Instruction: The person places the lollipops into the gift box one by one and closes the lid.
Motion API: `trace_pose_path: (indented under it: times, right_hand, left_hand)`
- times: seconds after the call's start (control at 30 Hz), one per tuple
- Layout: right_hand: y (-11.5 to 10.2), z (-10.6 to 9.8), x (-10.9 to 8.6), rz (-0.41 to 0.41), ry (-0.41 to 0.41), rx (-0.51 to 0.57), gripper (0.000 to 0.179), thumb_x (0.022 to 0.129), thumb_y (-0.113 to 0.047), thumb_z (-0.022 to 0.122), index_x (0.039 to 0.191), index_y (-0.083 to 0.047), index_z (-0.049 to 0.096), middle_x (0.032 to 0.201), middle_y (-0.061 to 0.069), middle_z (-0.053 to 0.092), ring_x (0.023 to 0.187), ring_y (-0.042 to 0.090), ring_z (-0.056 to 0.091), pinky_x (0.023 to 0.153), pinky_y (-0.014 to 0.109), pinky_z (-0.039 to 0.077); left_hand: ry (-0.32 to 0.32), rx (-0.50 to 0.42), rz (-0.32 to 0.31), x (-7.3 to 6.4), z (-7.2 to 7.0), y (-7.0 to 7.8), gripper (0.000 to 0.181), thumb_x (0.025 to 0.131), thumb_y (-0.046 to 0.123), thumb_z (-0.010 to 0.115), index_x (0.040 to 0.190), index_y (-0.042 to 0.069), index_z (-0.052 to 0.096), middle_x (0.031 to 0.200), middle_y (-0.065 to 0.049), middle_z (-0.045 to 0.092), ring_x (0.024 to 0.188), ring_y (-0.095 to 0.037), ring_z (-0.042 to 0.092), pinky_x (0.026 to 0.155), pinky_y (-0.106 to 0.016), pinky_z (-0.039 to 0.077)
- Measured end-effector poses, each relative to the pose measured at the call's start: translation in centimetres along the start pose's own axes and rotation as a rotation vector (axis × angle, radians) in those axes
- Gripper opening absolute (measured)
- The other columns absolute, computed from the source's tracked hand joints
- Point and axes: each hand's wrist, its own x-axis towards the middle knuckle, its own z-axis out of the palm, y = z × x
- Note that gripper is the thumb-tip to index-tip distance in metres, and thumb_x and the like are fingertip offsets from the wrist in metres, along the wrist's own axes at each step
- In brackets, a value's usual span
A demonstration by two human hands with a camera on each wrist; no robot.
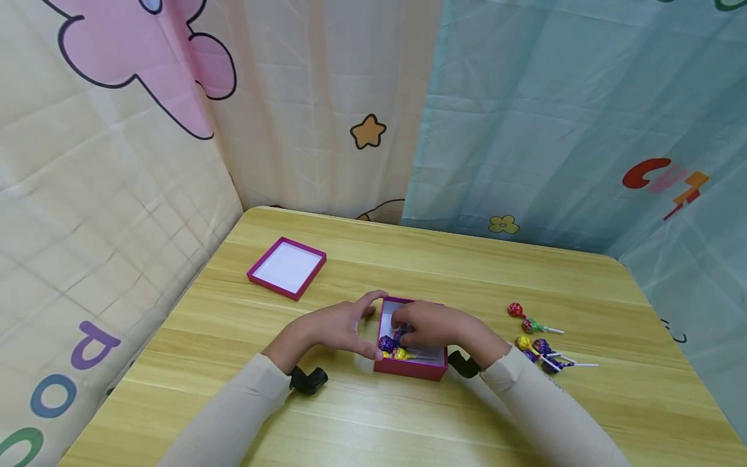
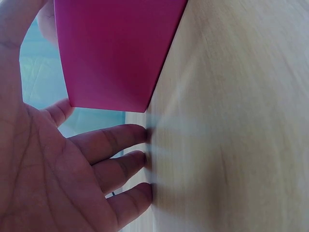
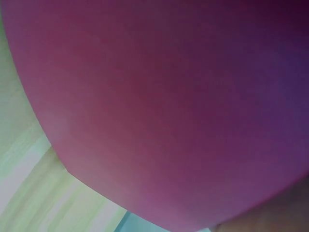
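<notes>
A magenta box (image 1: 411, 369) without its lid stands on the table, with purple and yellow wrapped lollipops (image 1: 400, 353) inside. My left hand (image 1: 341, 326) grips the box's left side, thumb at the near corner and index finger at the far corner. In the left wrist view, the other fingers of that hand touch the table below the box (image 2: 116, 53). My right hand (image 1: 434, 323) reaches over the right wall into the box, fingers bent down by a purple lollipop. Whether they pinch it is hidden. The box wall (image 3: 145, 111) fills most of the right wrist view.
The box's magenta lid (image 1: 288, 267), white inside, lies upturned at the back left. To the right, several lollipops (image 1: 541, 346) in red, green, yellow and purple wrappers lie loose on the wooden table (image 1: 373, 428). Printed curtains (image 1: 327, 130) hang behind and beside the table.
</notes>
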Motion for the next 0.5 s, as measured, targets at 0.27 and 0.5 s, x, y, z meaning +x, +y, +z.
trace_pose_path:
  times: [0.27,0.5]
  right_hand:
    - [0.1,-1.2,-1.6,-0.077,0.082,0.056,0.021,0.094,-0.014,0.067,0.114,-0.009,0.068,0.108,0.002,0.067,0.092,0.016,0.060,0.088,0.037,0.052]
    - [0.9,-2.8,-3.4,-0.082,0.178,0.130,0.025,0.096,-0.012,0.065,0.120,-0.005,0.066,0.114,0.008,0.067,0.097,0.018,0.061,0.088,0.040,0.052]
  left_hand:
    - [0.000,0.002,0.003,0.0,0.0,0.1,0.112,0.071,0.063,0.080,0.157,0.034,0.014,0.153,-0.012,0.042,0.139,-0.022,0.039,0.113,-0.047,0.031]
    - [0.008,0.004,-0.008,0.0,0.1,0.2,0.111,0.072,0.060,0.081,0.157,0.033,0.015,0.153,-0.012,0.042,0.140,-0.025,0.039,0.113,-0.048,0.031]
